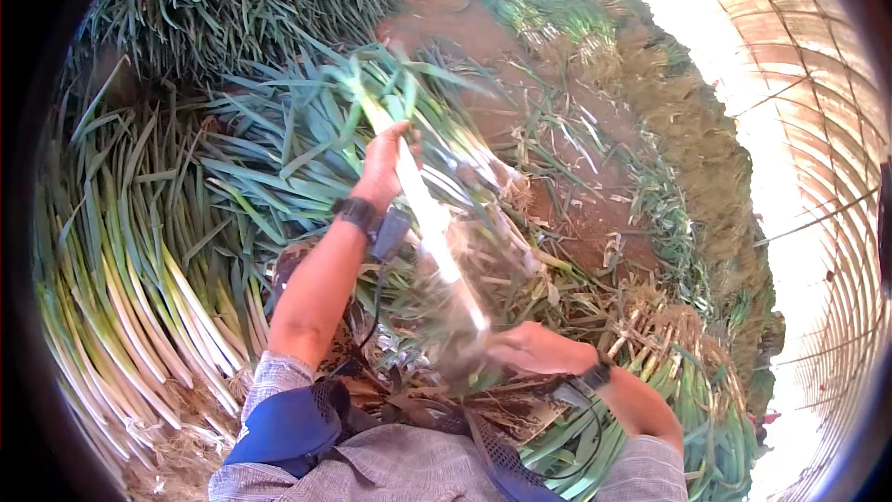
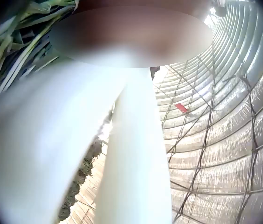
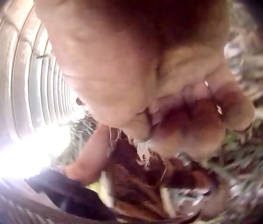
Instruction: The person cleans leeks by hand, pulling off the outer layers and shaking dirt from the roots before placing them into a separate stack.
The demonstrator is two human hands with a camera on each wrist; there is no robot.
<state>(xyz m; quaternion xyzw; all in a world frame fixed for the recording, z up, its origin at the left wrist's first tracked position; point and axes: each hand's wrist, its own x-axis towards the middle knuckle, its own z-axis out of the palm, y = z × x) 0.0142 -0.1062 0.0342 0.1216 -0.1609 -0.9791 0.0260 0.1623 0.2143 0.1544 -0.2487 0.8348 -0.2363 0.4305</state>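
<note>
Shelter: a tunnel of arched ribs (image 1: 818, 84) under pale sheeting is seen along the right side, over bare brown soil (image 1: 437, 9).
Ground, left edge: heaps of cut leeks (image 1: 139, 251) are laid side by side, white shanks towards the body.
Ground, right edge: dry trimmings (image 1: 669, 316) are piled in a long bank.
Held thing: one leek (image 1: 432, 223) is carried clear above the heaps. Its long axis runs from the green leaves at the far end to the rooted base near the body, and its shank is smooth and white.
Far grip: the left hand (image 1: 386, 160) is curled round the leek where white turns green.
Near grip: the right hand (image 1: 531, 349) is closed on the base, and its fingertips (image 3: 192, 130) are pinched at the pale root hairs (image 3: 143, 154).
</note>
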